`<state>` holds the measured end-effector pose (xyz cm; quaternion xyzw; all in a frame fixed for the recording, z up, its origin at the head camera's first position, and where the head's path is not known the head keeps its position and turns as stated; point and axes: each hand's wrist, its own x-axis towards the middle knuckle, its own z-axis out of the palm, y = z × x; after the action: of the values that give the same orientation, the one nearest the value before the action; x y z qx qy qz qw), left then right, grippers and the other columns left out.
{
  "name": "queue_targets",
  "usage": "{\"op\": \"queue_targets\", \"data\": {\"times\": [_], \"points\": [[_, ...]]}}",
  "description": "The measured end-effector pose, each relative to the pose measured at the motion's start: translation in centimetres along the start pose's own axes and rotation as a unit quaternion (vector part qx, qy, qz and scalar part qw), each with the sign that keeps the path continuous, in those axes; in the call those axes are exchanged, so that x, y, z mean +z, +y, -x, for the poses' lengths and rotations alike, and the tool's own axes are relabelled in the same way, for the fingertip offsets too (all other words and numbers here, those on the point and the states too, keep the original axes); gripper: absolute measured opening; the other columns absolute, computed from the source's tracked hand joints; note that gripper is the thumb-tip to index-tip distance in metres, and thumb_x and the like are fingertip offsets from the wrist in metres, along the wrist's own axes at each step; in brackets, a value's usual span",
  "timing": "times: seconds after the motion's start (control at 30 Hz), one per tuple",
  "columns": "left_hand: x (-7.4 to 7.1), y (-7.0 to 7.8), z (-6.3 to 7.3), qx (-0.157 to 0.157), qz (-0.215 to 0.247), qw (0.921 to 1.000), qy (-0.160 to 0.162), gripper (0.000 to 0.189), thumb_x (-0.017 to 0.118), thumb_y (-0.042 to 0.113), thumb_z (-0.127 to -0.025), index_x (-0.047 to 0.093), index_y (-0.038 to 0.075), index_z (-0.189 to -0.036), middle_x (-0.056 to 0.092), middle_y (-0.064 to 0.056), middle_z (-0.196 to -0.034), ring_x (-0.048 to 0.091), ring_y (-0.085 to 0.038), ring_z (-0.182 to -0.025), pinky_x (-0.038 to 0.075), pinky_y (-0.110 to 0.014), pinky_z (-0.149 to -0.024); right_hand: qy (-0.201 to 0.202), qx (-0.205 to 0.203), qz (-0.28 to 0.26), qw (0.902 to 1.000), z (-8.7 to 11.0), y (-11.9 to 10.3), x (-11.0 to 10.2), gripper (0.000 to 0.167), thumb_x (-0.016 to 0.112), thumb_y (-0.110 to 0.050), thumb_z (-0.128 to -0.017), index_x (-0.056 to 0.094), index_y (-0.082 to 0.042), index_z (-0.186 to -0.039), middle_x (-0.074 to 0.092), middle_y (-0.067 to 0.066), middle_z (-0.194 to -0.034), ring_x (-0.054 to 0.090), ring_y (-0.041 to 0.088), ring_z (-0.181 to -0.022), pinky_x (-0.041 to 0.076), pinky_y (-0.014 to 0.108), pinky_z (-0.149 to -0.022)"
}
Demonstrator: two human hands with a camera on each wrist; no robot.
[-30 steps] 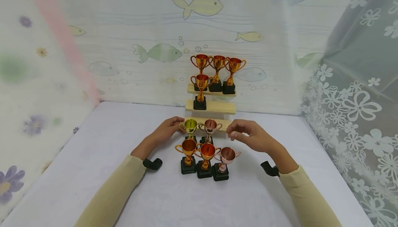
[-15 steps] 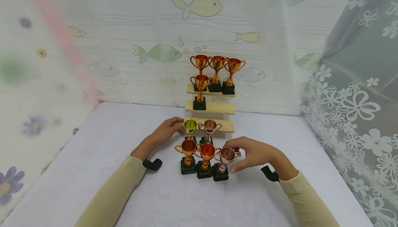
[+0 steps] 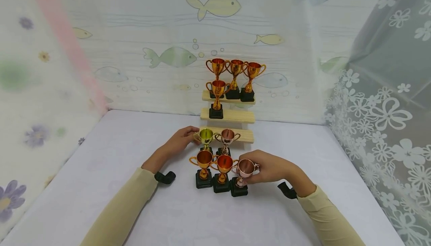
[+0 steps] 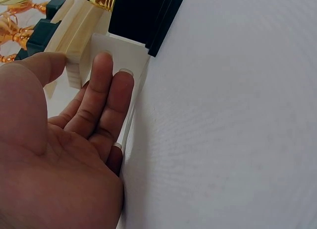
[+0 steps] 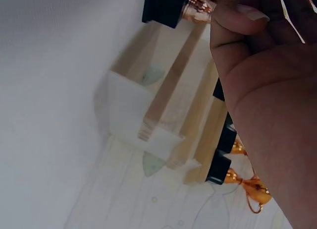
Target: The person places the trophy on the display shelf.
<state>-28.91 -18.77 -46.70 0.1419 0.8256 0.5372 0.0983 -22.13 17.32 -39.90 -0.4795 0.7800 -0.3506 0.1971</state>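
In the head view my right hand (image 3: pixel 269 166) grips a rose-gold trophy cup (image 3: pixel 246 167) with a black base, at the right end of the front row; the thumb lies at its stem. Beside it stand two orange-gold trophies (image 3: pixel 224 164). Behind them are a yellow-gold trophy (image 3: pixel 206 136) and another rose-gold trophy (image 3: pixel 228 136). My left hand (image 3: pixel 180 141) rests at the left end of the stepped wooden stand (image 3: pixel 235 116). In the left wrist view its thumb touches a board's end (image 4: pixel 75 73) and its relaxed fingers (image 4: pixel 101 73) lie by the white side panel.
Three orange-gold trophies (image 3: pixel 236 68) stand on the stand's top step, and one orange-gold trophy (image 3: pixel 217 88) at the left of the middle step. A white cloth (image 3: pixel 161 216) covers the table. Printed curtains (image 3: pixel 134 32) hang behind and at both sides.
My right hand has come down from beside the stand's lowest step to the front-row rose-gold trophy, and its fingers have closed round it. The left hand has stayed in place.
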Motion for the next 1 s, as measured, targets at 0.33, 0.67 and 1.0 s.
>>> {"op": "queue_targets", "data": {"times": [0.33,0.67,1.0], "points": [[0.2,-0.2,-0.2,-0.003,0.001,1.0,-0.005,0.043,0.051,0.022,-0.11,0.053,0.0,-0.147,0.078,-0.011,-0.108,0.068,-0.027,-0.116,0.039,-0.049,-0.111,0.011,-0.006,0.0,0.9999,0.2,-0.1,0.0,0.026,0.088,-0.02,-0.09,0.069,-0.02,-0.108,0.071,-0.01,-0.096,0.064,0.009,-0.088,0.055,0.03,-0.08],[0.1,0.0,0.0,-0.002,-0.008,1.0,0.001,0.043,0.05,0.021,-0.109,0.053,0.001,-0.147,0.078,-0.011,-0.106,0.069,-0.028,-0.116,0.035,-0.054,-0.119,0.042,-0.046,-0.039,0.9973,0.7,-0.7,-1.1,0.023,0.086,-0.014,-0.09,0.07,-0.015,-0.108,0.073,-0.003,-0.092,0.067,0.012,-0.087,0.058,0.034,-0.082],[0.1,0.2,0.2,-0.003,-0.009,1.0,-0.002,0.043,0.05,0.021,-0.109,0.053,0.0,-0.147,0.078,-0.01,-0.107,0.068,-0.028,-0.117,0.036,-0.054,-0.117,0.116,-0.031,-0.033,0.9923,1.8,-1.7,-2.7,0.029,0.087,-0.007,-0.087,0.074,-0.015,-0.112,0.075,-0.001,-0.097,0.067,0.016,-0.091,0.054,0.039,-0.084]]}}
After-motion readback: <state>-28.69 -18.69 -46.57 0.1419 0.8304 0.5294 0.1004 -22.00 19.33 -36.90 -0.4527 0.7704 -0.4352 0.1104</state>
